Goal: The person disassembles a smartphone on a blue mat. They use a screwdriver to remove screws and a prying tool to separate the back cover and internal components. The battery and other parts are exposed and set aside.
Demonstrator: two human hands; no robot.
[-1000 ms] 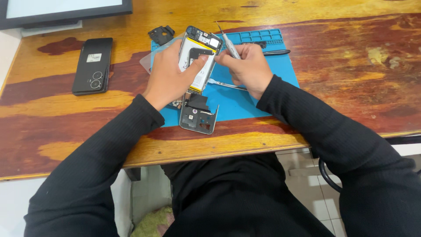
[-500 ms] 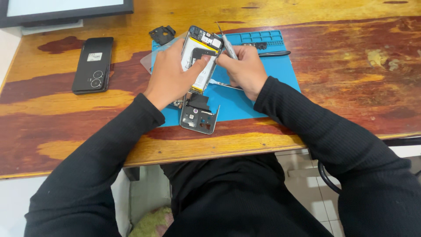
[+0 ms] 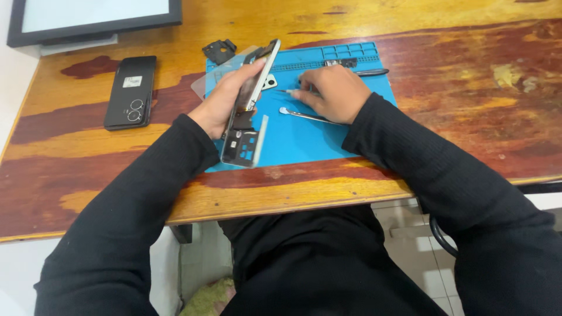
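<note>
Presently: left hand (image 3: 225,102) grips opened phone (image 3: 252,96), tilted on edge over blue mat (image 3: 328,131). Right hand (image 3: 331,93) rests on mat, fingers curled on thin tool (image 3: 291,91); metal spudger (image 3: 304,115) beside. Advise firm edge grip, steady support. Earlier phone faced up, both hands on it; now turned sideways, right hand off.

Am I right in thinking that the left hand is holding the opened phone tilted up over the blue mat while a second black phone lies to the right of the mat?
Not quite: the head view shows the second black phone lying to the left of the blue mat, not the right. The left hand does hold the opened phone tilted up over the mat.
</note>
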